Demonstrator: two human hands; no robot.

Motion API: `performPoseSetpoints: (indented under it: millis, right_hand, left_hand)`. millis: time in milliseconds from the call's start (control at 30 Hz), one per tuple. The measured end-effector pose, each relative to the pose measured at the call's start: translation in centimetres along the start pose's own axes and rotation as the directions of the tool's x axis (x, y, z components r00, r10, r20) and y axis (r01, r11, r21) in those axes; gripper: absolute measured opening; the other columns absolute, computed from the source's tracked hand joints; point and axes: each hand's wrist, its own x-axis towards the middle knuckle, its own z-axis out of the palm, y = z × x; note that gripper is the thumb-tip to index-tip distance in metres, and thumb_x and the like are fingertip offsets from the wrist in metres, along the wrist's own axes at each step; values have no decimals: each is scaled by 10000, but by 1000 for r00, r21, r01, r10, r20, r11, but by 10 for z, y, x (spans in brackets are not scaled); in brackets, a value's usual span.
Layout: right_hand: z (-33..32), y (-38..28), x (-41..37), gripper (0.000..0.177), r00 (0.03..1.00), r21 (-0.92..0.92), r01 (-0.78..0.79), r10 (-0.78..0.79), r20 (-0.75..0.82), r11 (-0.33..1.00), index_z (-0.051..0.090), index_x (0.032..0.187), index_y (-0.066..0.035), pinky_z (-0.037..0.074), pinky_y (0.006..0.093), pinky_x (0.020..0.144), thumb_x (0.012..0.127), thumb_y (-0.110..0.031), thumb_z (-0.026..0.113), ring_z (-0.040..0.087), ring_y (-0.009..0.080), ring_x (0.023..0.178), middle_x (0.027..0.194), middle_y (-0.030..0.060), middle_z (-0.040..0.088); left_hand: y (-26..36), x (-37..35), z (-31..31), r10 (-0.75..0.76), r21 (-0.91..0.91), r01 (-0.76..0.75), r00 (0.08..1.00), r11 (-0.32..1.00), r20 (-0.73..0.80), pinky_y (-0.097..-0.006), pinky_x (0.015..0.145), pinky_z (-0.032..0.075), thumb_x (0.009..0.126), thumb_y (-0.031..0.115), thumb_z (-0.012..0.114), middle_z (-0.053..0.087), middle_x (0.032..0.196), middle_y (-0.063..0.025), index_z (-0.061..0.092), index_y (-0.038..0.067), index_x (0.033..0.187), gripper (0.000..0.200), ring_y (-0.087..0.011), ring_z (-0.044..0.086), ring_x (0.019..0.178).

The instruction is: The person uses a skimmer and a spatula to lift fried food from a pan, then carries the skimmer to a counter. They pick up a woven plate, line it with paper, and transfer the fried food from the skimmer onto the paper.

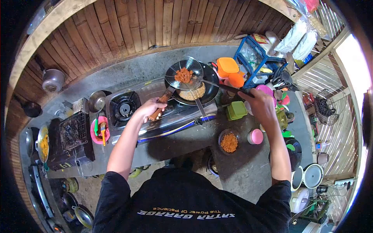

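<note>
My left hand (150,109) is wrapped round the wooden handle of a round wire skimmer (198,68). Orange-brown fried pieces (183,75) lie in the skimmer, which is above a dark wok (211,93). Pale frothy food (193,93) shows in the wok under it. In my right hand (260,101) is the dark handle of a spatula (211,83), its metal end reaching to the skimmer's edge beside the pieces. The wok sits on the right side of a metal stove (155,126).
An empty burner (124,109) is left of the wok. A pink bowl (94,130) holds utensils. To the right stand a green container (237,110), an orange container (227,66), a blue rack (248,58), a bowl of orange crumbs (229,142) and a pink-lidded jar (255,136).
</note>
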Motion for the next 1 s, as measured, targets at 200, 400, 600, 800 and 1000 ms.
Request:
performPoseSetpoints:
  millis: [200,400,600,800,1000]
  right_hand:
    - [29,-17,9,375,997,-9,-12,11,-82,1000,682,1101,-206,518,364,571,762,-58,618,615,231,648,820,47,572]
    - [14,-21,12,326,954,244,-300,287,88,922,666,1154,-177,506,403,629,834,-124,632,626,318,703,842,132,628]
    - [69,-16,2,311,881,405,-450,323,345,796,642,1180,-127,498,444,690,876,-187,617,633,397,794,894,221,660]
    - [53,-8,17,287,826,394,-547,400,398,738,648,1144,-84,483,431,679,896,-216,588,631,401,795,848,256,638]
    - [71,3,19,293,837,290,-502,372,402,815,654,1125,-109,483,471,712,899,-274,566,624,414,818,905,231,650]
  left_hand:
    - [10,-1,19,20,76,-25,998,997,64,-225,430,398,836,200,688,567,765,1,490,59,1158,403,-93,533,536]
    - [14,-5,9,1,79,-1,1000,997,7,-229,419,421,841,210,689,565,765,0,485,38,1169,423,-88,537,549]
    - [13,-8,14,15,3,-15,998,1000,56,-246,516,425,840,148,679,571,769,-13,497,10,1150,384,-100,550,620]
    - [33,-18,17,95,0,-96,992,995,79,-247,474,412,842,123,674,554,741,-15,483,17,1149,376,-108,542,554]
    - [28,-4,13,84,83,-91,993,992,77,-225,432,408,851,143,670,555,748,-8,471,53,1138,360,-98,527,530]
